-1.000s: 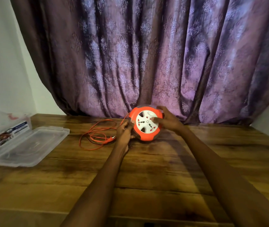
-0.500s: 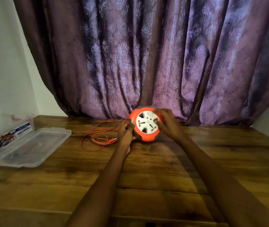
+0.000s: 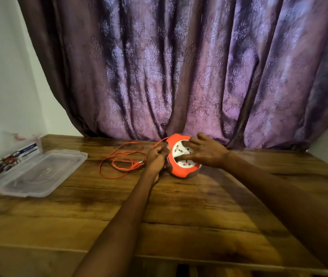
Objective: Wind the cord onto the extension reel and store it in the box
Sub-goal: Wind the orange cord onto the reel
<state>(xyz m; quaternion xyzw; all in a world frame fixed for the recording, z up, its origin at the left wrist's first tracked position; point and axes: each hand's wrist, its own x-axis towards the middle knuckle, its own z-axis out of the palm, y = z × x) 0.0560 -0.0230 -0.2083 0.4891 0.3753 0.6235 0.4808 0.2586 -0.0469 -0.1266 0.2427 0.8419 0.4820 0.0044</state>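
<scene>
Pinching the orange cord at the reel's rim, the left hand sits at 9 o'clock of the extension reel. Spread flat, the right hand presses the reel's white face. Loose cord loops lie further toward 9 o'clock on the wooden table. Beyond them is the clear box, then the purple curtain behind.

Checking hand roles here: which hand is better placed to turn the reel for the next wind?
Right. The right hand lies spread on the reel face, fingers on the white hub, while the left hand pinches the orange cord beside the rim, feeding it.
</scene>
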